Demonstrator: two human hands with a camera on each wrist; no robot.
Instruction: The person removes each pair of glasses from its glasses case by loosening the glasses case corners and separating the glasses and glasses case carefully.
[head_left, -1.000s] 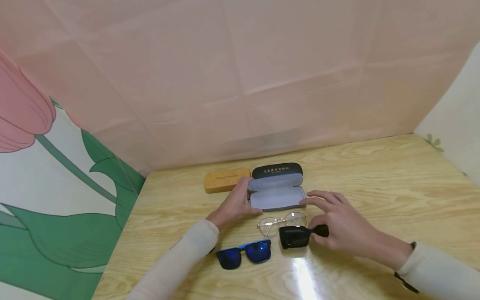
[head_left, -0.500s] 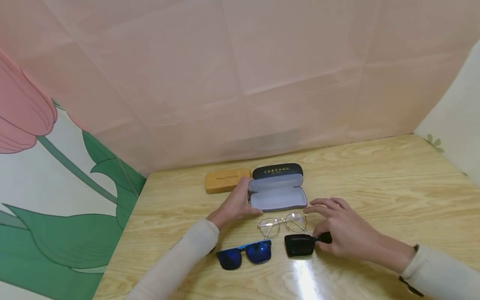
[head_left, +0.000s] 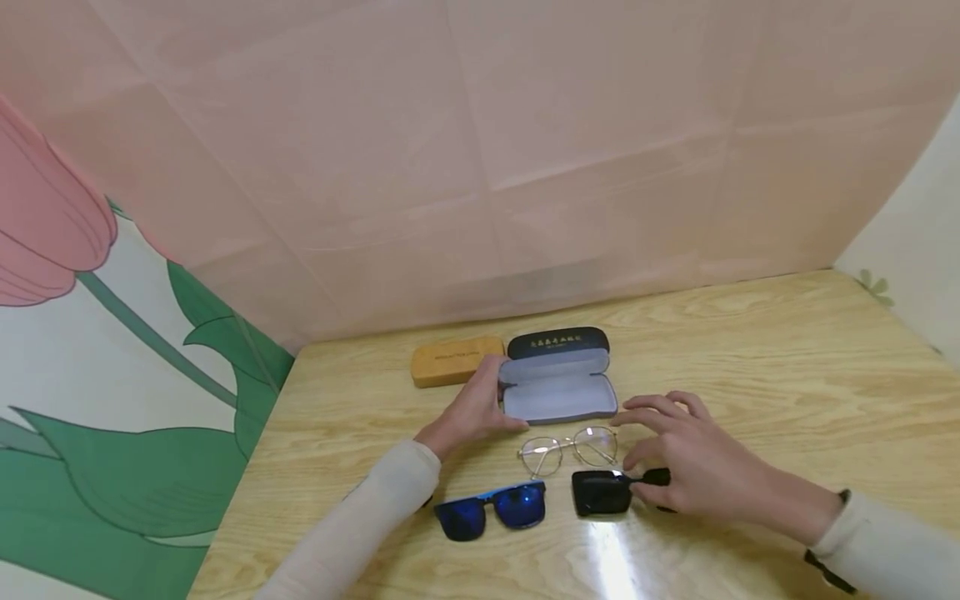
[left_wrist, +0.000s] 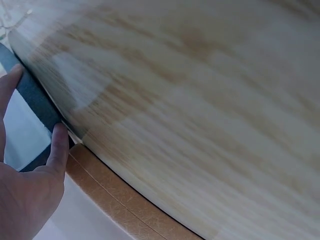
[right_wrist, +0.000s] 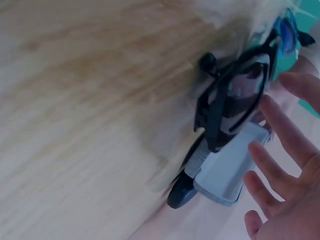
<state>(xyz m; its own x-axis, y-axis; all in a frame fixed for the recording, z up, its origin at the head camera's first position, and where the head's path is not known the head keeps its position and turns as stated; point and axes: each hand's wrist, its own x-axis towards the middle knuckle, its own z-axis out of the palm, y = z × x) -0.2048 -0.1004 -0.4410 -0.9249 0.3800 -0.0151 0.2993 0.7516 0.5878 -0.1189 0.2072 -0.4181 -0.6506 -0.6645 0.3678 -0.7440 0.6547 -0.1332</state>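
Note:
My left hand holds the left end of an open grey glasses case, with the thumb at its near edge and the fingers toward the hinge. In the left wrist view the case shows its rim between thumb and finger. My right hand is beside black sunglasses that lie on the table. In the right wrist view its fingers are spread and apart from the sunglasses. Thin-framed clear glasses lie between the case and the sunglasses.
Blue-lensed sunglasses lie near the left forearm. An orange-brown glasses case and a black glasses case stand behind, close to the pink cloth at the table's back. The wooden table extends right.
The black sunglasses have moved toward me and slightly right, away from the clear glasses, onto the table. My right hand has shifted right and its fingers have loosened. The left hand stays put.

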